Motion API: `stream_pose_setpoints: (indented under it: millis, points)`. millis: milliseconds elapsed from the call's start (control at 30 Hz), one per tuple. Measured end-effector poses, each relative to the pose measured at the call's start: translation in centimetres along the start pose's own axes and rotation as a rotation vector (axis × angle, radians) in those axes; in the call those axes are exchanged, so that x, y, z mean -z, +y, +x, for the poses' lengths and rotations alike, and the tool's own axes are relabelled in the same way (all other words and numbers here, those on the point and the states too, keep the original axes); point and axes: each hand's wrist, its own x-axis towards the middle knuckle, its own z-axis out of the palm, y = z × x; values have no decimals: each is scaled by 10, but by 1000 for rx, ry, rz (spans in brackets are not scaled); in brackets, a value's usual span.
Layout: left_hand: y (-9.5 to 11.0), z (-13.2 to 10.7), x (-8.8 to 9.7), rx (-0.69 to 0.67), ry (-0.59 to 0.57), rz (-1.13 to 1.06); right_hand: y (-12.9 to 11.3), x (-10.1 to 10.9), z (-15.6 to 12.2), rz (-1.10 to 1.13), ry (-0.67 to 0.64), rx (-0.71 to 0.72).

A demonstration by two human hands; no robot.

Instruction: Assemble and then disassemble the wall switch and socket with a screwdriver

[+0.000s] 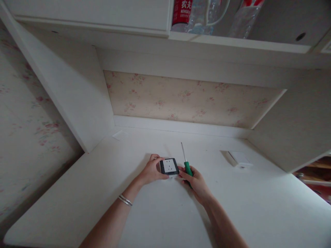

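Observation:
Near the middle of the white desk sits a wall socket [169,165] with a white face, several slots and a dark frame. My left hand [152,168] grips it from the left, fingers on the far edge and thumb on the near edge. In my right hand [195,181] is a screwdriver [187,167] with a green handle, its metal shaft pointing away from me. The fingertips of that hand are close to the socket's right edge; I cannot tell whether they touch it.
A white box-like piece [239,158] lies on the desk [160,213] to the right. At the back left is a thin, pale square frame [119,134]. Plastic bottles [182,13] stand on the shelf [240,43] overhead. Side panels [69,79] flank the desk.

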Motion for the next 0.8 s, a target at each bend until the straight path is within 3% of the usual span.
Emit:
stream_pose_setpoints:
  millis: [600,800]
  points:
    - [-5,-2,-5,-70,18,9,8,-8,3,-141,101,122]
    - [9,-6,-6,70,-26,-140,9,-4,3,-165,78,145]
